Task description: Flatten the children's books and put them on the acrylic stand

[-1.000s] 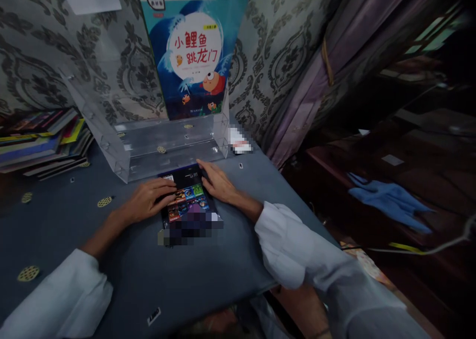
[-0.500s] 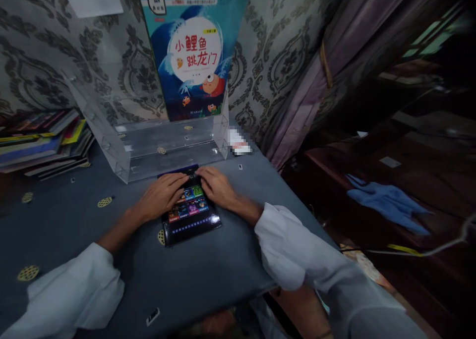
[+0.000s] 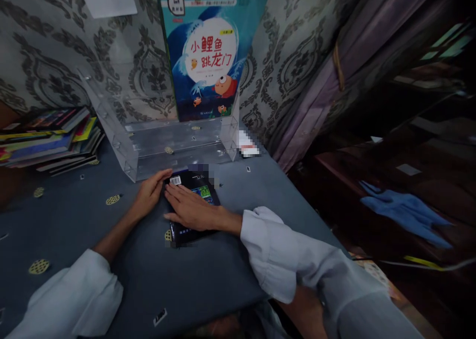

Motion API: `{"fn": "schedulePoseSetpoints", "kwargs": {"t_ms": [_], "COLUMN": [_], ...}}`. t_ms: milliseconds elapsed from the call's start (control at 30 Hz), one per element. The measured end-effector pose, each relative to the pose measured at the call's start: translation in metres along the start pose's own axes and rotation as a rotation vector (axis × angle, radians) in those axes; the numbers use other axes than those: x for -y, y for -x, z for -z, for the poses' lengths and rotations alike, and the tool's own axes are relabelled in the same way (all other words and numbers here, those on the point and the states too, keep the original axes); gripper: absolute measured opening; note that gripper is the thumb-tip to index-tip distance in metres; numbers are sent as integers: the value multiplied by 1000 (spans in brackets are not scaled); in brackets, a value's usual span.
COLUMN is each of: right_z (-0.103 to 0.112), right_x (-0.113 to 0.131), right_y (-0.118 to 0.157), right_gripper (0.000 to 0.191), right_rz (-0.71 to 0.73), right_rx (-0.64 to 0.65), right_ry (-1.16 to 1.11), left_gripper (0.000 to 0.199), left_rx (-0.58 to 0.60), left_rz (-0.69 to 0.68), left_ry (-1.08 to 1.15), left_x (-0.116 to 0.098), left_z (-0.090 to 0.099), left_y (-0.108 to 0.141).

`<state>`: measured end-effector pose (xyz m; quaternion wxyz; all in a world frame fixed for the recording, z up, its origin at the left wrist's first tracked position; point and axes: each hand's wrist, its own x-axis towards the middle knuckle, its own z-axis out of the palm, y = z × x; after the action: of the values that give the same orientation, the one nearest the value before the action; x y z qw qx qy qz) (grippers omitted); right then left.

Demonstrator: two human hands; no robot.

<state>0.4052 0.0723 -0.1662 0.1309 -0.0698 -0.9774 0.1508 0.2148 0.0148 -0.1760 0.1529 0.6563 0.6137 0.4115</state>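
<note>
A dark-covered book [image 3: 192,179] lies flat on the grey-blue table, with a barcode label [image 3: 175,180] at its upper left and small coloured pictures on the cover. My right hand [image 3: 191,207] rests across it, palm down, fingers stretched toward its left edge; much of the cover is hidden under it. Beside the upper left corner is my left hand [image 3: 150,194], its fingers extended and its fingertips at the edge of the book. Neither hand is gripping anything.
A clear acrylic rack [image 3: 178,153] stands behind the book, with a blue picture book [image 3: 210,56] upright in it. Books are stacked [image 3: 52,141] at the left. A curtain [image 3: 310,113] hangs beyond the table's right edge; a blue cloth [image 3: 403,207] lies lower right.
My right hand has moved left from the book's upper right to lie across its middle. My left hand has slid off the cover to its left edge. The view has shifted slightly.
</note>
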Motion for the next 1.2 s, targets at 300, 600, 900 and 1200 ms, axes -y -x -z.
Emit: {"fn": "schedulePoseSetpoints", "kwargs": {"t_ms": [300,600,900,1200], "right_z": [4,10,15,16], "right_x": [-21,-40,-66,-68], "right_y": [17,31,55,68], "right_gripper": [86,87,62,56], "right_rz": [-171,-324,-315,-283], "right_rx": [-37,-38,-73,-111], "right_ry": [58,91,-11,-45], "left_gripper": [43,45,50,62], "left_rx": [21,94,209,459], "left_rz": [-56,-122,-137,-190], "left_ry": [-194,-349,-458,-540], "left_x": [-7,-12,-9,-12], "left_z": [-1,-4,-2,15], "left_y": [2,6,10,22]}}
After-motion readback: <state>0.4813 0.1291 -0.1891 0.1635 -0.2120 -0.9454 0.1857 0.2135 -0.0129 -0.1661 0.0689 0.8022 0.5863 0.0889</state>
